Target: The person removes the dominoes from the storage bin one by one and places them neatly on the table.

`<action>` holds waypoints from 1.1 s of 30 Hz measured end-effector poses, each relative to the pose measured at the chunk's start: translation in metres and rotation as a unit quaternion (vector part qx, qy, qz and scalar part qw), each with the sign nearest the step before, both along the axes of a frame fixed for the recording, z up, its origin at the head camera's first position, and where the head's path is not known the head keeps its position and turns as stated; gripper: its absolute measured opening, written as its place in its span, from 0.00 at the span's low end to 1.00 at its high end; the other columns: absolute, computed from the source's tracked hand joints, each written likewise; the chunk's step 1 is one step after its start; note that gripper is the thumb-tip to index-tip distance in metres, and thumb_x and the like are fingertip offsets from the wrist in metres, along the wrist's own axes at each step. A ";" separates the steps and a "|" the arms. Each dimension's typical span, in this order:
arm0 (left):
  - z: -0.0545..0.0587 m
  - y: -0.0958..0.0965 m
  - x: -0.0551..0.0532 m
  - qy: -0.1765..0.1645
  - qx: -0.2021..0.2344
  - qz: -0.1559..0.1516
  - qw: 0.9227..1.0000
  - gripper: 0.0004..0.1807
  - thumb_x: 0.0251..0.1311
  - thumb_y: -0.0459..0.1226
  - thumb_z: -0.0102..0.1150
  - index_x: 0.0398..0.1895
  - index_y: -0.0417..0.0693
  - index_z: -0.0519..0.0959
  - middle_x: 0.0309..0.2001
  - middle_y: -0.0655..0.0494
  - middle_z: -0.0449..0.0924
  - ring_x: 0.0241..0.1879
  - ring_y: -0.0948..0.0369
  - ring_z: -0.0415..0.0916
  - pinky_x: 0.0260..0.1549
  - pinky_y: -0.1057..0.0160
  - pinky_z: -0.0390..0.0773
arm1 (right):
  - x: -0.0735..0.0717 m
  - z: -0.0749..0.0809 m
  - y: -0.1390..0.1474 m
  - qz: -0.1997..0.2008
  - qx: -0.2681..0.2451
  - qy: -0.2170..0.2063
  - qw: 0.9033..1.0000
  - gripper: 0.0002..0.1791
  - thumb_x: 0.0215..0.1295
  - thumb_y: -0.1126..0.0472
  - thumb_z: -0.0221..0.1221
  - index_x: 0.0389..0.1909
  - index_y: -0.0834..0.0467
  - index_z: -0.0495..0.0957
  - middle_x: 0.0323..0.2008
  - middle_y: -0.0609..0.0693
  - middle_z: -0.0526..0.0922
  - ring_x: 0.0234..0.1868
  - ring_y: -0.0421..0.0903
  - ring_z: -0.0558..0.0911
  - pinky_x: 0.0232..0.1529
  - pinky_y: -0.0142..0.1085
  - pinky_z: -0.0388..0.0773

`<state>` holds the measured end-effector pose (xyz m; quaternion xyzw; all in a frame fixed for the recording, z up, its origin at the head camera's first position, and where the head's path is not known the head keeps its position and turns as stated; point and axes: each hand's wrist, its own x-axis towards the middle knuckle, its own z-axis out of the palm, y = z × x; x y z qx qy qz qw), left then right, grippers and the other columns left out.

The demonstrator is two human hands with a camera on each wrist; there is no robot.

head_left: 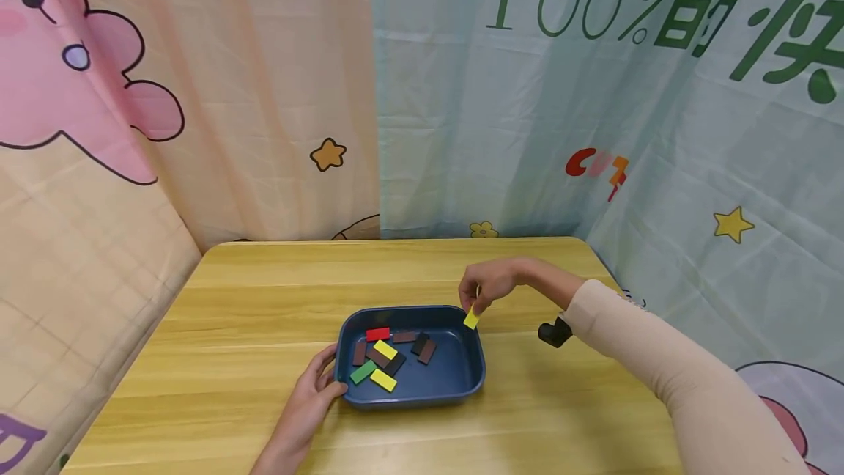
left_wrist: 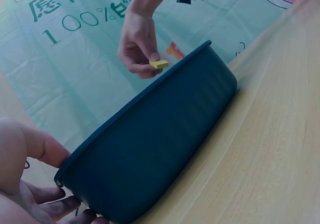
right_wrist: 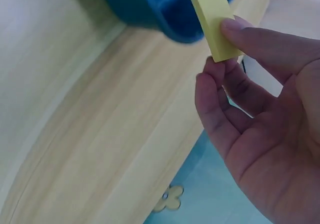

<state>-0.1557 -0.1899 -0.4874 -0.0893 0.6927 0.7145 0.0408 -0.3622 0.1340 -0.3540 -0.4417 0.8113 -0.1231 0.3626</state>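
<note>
A dark blue rectangular dish (head_left: 438,394) stands on the table, several small coloured blocks lying inside it. My left hand (head_left: 315,385) grips its left end, thumb at the rim and fingers against the outer wall. At the far right corner, my right hand (head_left: 493,283) pinches a yellow rectangular block (right_wrist: 214,21) between thumb and fingertips, just above the rim. In the dish, a red block (head_left: 378,334), a green block (head_left: 363,372) and a yellow block (head_left: 384,380) lie among brown and black ones, mostly toward the left half.
The light wooden table (head_left: 264,299) extends around the dish on all sides. Printed curtains (head_left: 435,130) hang behind its far edge and along both sides. A small black device (head_left: 555,333) sits at my right wrist.
</note>
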 end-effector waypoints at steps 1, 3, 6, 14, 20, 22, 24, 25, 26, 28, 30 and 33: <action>0.001 0.000 0.000 0.000 0.002 -0.001 1.000 0.37 0.64 0.23 0.51 0.78 0.39 0.59 0.78 0.37 0.54 0.74 0.41 0.58 0.57 0.65 0.73 | -0.002 0.001 0.005 -0.012 0.006 -0.001 1.000 0.06 0.67 0.72 0.63 0.37 0.58 0.85 0.28 0.43 0.79 0.28 0.38 0.74 0.37 0.34 0.75; 0.001 -0.001 0.001 0.001 0.002 -0.004 1.000 0.37 0.64 0.23 0.51 0.78 0.38 0.58 0.78 0.36 0.53 0.74 0.40 0.58 0.57 0.64 0.73 | -0.005 0.000 0.016 -0.037 0.026 -0.005 0.999 0.07 0.67 0.72 0.63 0.37 0.58 0.86 0.27 0.43 0.79 0.27 0.39 0.73 0.35 0.34 0.75; 0.001 0.002 0.001 -0.003 0.005 -0.006 1.000 0.37 0.64 0.23 0.52 0.78 0.39 0.58 0.78 0.37 0.53 0.74 0.41 0.57 0.57 0.63 0.74 | -0.007 -0.006 0.032 -0.066 0.062 -0.017 0.996 0.07 0.67 0.72 0.64 0.36 0.58 0.86 0.26 0.43 0.79 0.25 0.39 0.72 0.32 0.34 0.74; 0.002 0.001 0.000 0.002 -0.006 -0.006 1.000 0.37 0.65 0.22 0.52 0.78 0.38 0.59 0.78 0.36 0.53 0.75 0.39 0.57 0.63 0.56 0.71 | -0.010 -0.044 0.052 -0.083 0.111 -0.001 0.990 0.06 0.63 0.74 0.67 0.36 0.62 0.88 0.25 0.41 0.78 0.24 0.36 0.70 0.28 0.28 0.69; 0.003 0.000 0.000 -0.003 -0.006 -0.005 1.000 0.37 0.65 0.22 0.52 0.78 0.38 0.57 0.78 0.35 0.52 0.75 0.39 0.56 0.66 0.48 0.67 | -0.010 -0.065 0.051 -0.097 0.115 0.036 0.988 0.07 0.60 0.73 0.69 0.31 0.57 0.88 0.25 0.40 0.78 0.26 0.36 0.71 0.30 0.28 0.69; 0.002 -0.001 0.001 -0.002 -0.003 -0.006 1.000 0.37 0.65 0.22 0.52 0.78 0.38 0.57 0.78 0.35 0.52 0.75 0.39 0.56 0.65 0.51 0.68 | -0.011 -0.070 0.050 -0.098 0.111 0.051 0.988 0.08 0.59 0.73 0.70 0.30 0.56 0.88 0.26 0.41 0.79 0.27 0.36 0.72 0.32 0.29 0.71; 0.002 0.000 0.001 0.000 -0.002 -0.005 1.000 0.37 0.64 0.22 0.52 0.78 0.38 0.58 0.78 0.35 0.53 0.74 0.39 0.57 0.63 0.55 0.70 | -0.011 -0.075 0.051 -0.097 0.095 0.065 0.989 0.08 0.57 0.74 0.70 0.30 0.57 0.88 0.27 0.41 0.80 0.29 0.37 0.72 0.34 0.30 0.72; 0.002 0.000 0.001 0.000 -0.002 -0.005 1.000 0.37 0.64 0.22 0.52 0.78 0.38 0.58 0.78 0.35 0.53 0.74 0.40 0.58 0.62 0.56 0.71 | -0.011 -0.077 0.052 -0.096 0.085 0.073 0.989 0.09 0.56 0.74 0.70 0.31 0.56 0.89 0.28 0.40 0.80 0.30 0.36 0.73 0.36 0.30 0.73; 0.001 0.001 0.001 0.001 -0.002 -0.005 1.000 0.37 0.64 0.22 0.52 0.78 0.38 0.58 0.78 0.35 0.53 0.74 0.40 0.58 0.62 0.57 0.71 | -0.011 -0.079 0.053 -0.097 0.071 0.077 0.990 0.10 0.55 0.75 0.70 0.32 0.57 0.89 0.29 0.40 0.81 0.31 0.36 0.74 0.37 0.31 0.75; 0.001 0.001 0.001 0.001 -0.001 -0.005 1.000 0.37 0.64 0.22 0.52 0.78 0.38 0.58 0.77 0.35 0.54 0.74 0.40 0.58 0.62 0.56 0.71 | -0.010 -0.082 0.056 -0.106 0.043 0.082 0.990 0.13 0.53 0.77 0.69 0.35 0.57 0.89 0.32 0.41 0.82 0.34 0.37 0.76 0.40 0.33 0.77; 0.002 0.001 0.001 -0.001 -0.002 -0.005 1.000 0.37 0.64 0.23 0.52 0.78 0.38 0.58 0.78 0.36 0.53 0.74 0.40 0.58 0.63 0.54 0.70 | -0.008 -0.083 0.059 -0.116 0.017 0.087 0.989 0.15 0.52 0.77 0.68 0.38 0.58 0.89 0.35 0.42 0.83 0.38 0.39 0.78 0.43 0.35 0.79; 0.002 0.000 0.001 -0.003 -0.003 -0.005 1.000 0.37 0.65 0.23 0.51 0.78 0.39 0.58 0.78 0.36 0.53 0.74 0.40 0.58 0.64 0.51 0.69 | -0.005 -0.085 0.063 -0.136 -0.008 0.087 0.987 0.14 0.54 0.77 0.68 0.39 0.59 0.88 0.38 0.44 0.84 0.42 0.41 0.81 0.47 0.38 0.81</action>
